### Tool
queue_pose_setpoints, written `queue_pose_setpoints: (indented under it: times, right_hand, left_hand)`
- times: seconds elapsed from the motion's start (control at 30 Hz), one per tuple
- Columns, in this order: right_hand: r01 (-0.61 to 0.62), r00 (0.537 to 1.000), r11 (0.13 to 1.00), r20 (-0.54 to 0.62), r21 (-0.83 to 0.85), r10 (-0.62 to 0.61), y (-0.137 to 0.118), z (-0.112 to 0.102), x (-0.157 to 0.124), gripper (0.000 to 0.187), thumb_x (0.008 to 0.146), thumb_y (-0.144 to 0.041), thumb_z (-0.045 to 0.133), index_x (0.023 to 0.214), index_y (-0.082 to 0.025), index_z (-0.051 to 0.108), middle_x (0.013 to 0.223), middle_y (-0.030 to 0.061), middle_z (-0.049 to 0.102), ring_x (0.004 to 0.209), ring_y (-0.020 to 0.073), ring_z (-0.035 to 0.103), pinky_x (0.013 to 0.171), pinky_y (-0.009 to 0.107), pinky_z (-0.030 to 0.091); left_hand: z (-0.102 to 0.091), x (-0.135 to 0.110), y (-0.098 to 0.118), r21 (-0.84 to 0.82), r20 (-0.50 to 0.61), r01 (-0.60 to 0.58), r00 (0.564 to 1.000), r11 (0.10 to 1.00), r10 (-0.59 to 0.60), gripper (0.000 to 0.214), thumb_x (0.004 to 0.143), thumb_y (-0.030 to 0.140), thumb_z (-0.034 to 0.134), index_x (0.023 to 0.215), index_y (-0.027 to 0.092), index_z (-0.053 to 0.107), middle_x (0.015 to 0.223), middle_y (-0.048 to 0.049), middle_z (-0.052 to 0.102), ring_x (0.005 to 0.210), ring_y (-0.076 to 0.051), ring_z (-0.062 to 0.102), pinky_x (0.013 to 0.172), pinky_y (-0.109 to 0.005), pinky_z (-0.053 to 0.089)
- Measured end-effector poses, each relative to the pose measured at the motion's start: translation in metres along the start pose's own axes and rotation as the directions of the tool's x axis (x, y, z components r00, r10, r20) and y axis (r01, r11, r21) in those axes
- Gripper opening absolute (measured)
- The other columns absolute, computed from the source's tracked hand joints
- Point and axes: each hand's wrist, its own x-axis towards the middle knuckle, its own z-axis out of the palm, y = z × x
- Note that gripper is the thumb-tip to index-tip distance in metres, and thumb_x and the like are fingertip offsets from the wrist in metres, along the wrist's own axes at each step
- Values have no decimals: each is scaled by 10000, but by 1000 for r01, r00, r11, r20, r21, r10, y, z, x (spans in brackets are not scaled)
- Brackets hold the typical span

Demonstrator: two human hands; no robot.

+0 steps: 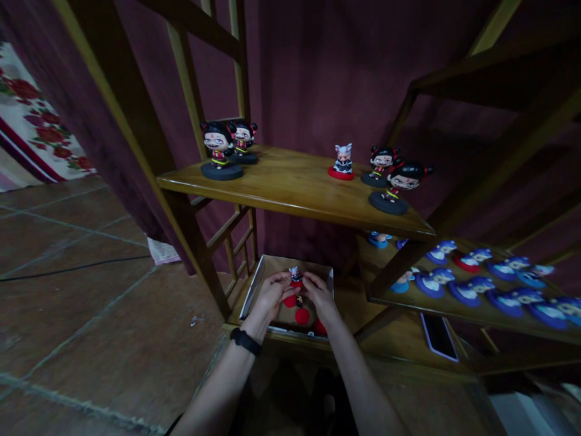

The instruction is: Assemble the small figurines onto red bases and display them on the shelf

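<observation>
Between my two hands is a small white-haired figurine (pixel 295 275) on a red round base, held upright above a cardboard box. My left hand (pixel 274 292) grips its base from the left, a black band around that wrist. From the other side, the fingers of my right hand (pixel 318 292) close on the same base. Inside the open box (pixel 267 266) lie several red round pieces (pixel 302 315) and a small dark figure, partly covered by my hands. A similar white-haired figurine (pixel 342 161) on a red base stands on the shelf above.
On the upper wooden shelf (pixel 290 181), black-haired figurines (pixel 220 151) stand at the left and more (pixel 397 184) at the right end. Several blue-haired figurines (pixel 472 290) fill the lower right shelf. A phone (pixel 439 336) lies on the bottom board. Wooden posts frame the box.
</observation>
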Motion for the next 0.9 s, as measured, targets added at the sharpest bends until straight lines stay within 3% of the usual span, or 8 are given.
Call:
queue_pose_setpoints:
  times: [0.1,0.2,0.67,0.9]
  right_hand:
    - [-110,993,977,68,182,99,-4,-1,-4,346,621,-398,688,918,-224,656,998,42,674,858,194,630,722,311,505]
    - [-169,982,952,126,257,140,-9,-2,-6,319,621,-362,693,901,-218,648,903,32,685,787,166,634,700,289,495]
    - [-180,972,962,185,204,142,-8,-8,-1,225,639,-326,678,815,-194,633,825,20,668,699,137,613,639,262,473]
    - [-196,975,956,151,219,166,-1,-8,-1,300,594,-367,712,826,-193,636,836,33,668,684,142,617,645,290,493]
  left_hand:
    - [-3,0,1,-24,31,37,999,999,-36,133,720,39,612,850,67,613,792,-117,678,672,-159,662,691,-294,565]
    - [-4,-1,2,-41,46,72,996,997,-70,153,713,21,614,859,65,612,788,-118,684,678,-168,668,707,-302,564]
    - [2,-3,2,-29,29,95,995,995,-94,174,681,-1,617,839,72,629,755,-106,696,661,-179,675,688,-302,567]
    - [2,-1,-4,-2,-8,67,998,998,-67,146,682,17,618,812,80,638,763,-100,697,642,-156,667,673,-278,564]
